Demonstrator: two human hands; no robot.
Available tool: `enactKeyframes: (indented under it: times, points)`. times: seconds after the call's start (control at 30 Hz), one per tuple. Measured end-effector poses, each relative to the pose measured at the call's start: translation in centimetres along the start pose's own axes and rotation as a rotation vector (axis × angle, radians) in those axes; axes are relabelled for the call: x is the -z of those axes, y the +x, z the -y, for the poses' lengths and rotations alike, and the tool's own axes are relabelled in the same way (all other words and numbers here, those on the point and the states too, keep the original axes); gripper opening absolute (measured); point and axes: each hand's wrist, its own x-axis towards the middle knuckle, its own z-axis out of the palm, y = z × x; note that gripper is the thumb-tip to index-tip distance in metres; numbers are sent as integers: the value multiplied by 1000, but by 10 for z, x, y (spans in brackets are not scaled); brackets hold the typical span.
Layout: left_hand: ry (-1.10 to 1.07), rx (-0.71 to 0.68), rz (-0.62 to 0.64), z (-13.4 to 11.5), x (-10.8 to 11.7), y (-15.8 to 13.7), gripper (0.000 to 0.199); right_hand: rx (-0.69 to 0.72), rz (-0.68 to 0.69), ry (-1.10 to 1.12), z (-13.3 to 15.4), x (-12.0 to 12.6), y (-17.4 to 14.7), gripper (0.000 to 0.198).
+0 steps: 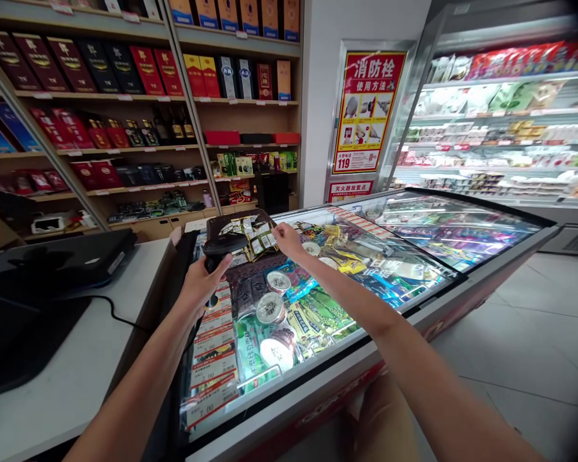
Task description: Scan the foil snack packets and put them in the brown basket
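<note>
My left hand (203, 282) is wrapped round the handle of a black barcode scanner (225, 243), its head pointing toward a dark woven tray (215, 224). In that tray lie several small shiny packets (248, 226) in gold, black and white. At the tray's right side, my right hand (289, 240) has its fingers pinched together at the edge of the packets. Whether a packet is between those fingertips is too small to make out. The tray rests on the glass top of a chest freezer (337, 356).
Under the glass are ice cream tubs (271, 307) and colourful wrapped packs. A white counter (72, 359) with a black device (96, 256) and cable stands left. Boxed bottles (118, 66) fill the shelves behind. A lit refrigerated display (501, 128) and tiled floor (525, 321) are right.
</note>
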Motion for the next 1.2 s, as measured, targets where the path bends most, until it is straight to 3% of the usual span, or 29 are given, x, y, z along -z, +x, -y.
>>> enactKeyframes:
  times: [0.1,0.2,0.33,0.5,0.6,0.7,0.87,1.0,1.1,1.2]
  points:
    - [-9,22,15,4,-2,5,55,155,-30,-235,-3,-14,0,18]
    - [-23,30,15,9,-7,11,57,208,-47,-318,-12,-16,-7,21]
    - [-65,52,2,11,-11,21,57,192,-112,-357,-15,-12,-11,21]
    - [-112,43,-39,9,-4,33,59,77,-236,-458,6,-25,7,21]
    - [-99,40,-44,11,0,36,61,65,-170,-508,17,-39,18,19]
    - [-83,48,-40,12,1,36,62,148,-78,-512,23,-47,16,17]
    - [-68,66,-29,9,-2,35,62,231,-124,-446,7,-32,12,24]
    - [-61,61,-5,10,-4,36,60,-39,-235,-455,-45,-5,32,22]
    - [-58,61,6,13,-5,39,61,-330,-204,-521,-97,13,45,33]
    - [-57,72,14,17,-7,44,64,-513,-106,-603,-142,25,50,56]
